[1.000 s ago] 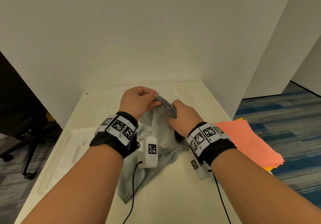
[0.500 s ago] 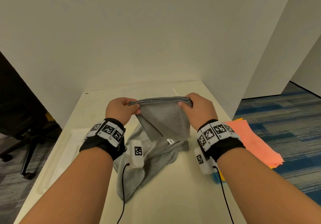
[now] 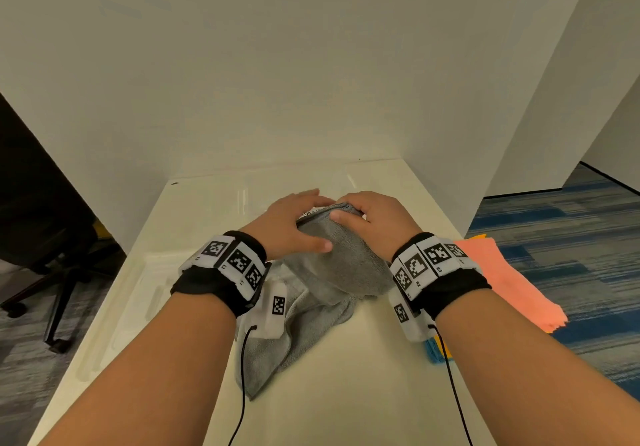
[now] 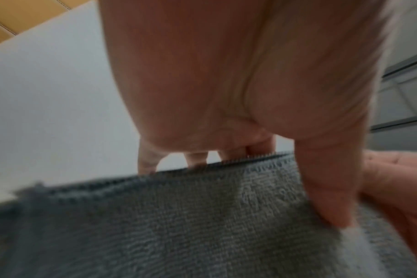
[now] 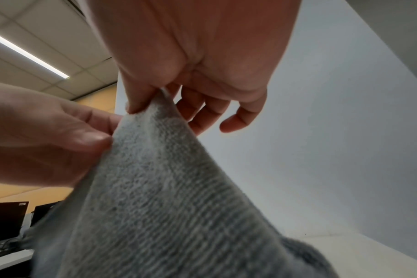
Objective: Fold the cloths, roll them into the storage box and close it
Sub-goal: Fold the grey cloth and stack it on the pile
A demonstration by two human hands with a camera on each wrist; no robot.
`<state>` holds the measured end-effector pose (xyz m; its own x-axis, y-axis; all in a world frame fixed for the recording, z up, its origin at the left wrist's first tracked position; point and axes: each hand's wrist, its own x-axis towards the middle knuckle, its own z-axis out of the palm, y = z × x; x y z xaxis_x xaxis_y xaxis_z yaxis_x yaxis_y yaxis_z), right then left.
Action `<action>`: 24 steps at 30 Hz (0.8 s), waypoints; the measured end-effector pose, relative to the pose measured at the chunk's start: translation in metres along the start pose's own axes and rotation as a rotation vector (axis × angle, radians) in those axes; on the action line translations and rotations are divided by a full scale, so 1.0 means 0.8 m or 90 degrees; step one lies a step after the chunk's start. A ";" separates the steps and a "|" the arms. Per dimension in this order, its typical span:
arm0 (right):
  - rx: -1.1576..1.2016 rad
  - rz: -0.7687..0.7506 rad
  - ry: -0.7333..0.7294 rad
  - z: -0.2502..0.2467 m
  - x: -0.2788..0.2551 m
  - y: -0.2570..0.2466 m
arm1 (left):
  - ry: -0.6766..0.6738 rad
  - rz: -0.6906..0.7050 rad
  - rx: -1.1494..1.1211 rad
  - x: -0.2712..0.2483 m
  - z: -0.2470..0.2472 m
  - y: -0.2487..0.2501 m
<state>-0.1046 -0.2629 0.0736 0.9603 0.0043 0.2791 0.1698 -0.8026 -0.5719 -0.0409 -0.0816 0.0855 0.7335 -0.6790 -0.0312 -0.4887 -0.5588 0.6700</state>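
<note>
Both hands met over the middle of the white desk (image 3: 346, 393), holding up a grey cloth (image 3: 346, 265). The left hand (image 3: 294, 224) gripped the cloth's upper edge, thumb pressed on the near face and fingers curled behind it. The right hand (image 3: 374, 224) pinched the same top edge between thumb and forefinger, its other fingers loosely spread beyond. The two hands were touching or nearly so at the raised fold. The cloth's lower part trailed down onto the desk toward the near left, crumpled, partly under the left wrist's white tagged unit (image 3: 273, 307). A clear plastic lid or tray (image 3: 114, 314) lay along the desk's left side; whether it was the storage box could not be told. At the desk's right edge sat a stack of cloths, orange (image 3: 512, 283) on top, with blue and yellow edges (image 3: 434, 350) showing beneath, partly hidden by the right wrist. White partition walls (image 3: 311, 82) closed the far side. A black chair (image 3: 41, 231) stood on the floor to the left.
</note>
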 end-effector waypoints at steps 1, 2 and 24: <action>0.007 -0.007 -0.004 -0.001 -0.001 -0.002 | -0.004 0.003 -0.014 0.001 0.003 0.001; 0.019 -0.006 -0.004 -0.002 -0.001 -0.004 | 0.001 0.002 -0.018 0.001 0.004 0.002; 0.058 0.170 -0.020 0.002 -0.008 0.032 | 0.211 -0.065 -0.160 -0.004 -0.013 -0.045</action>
<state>-0.1060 -0.2828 0.0556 0.9799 -0.1800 0.0861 -0.0719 -0.7211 -0.6891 -0.0208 -0.0546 0.0692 0.9043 -0.4133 0.1067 -0.3059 -0.4531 0.8373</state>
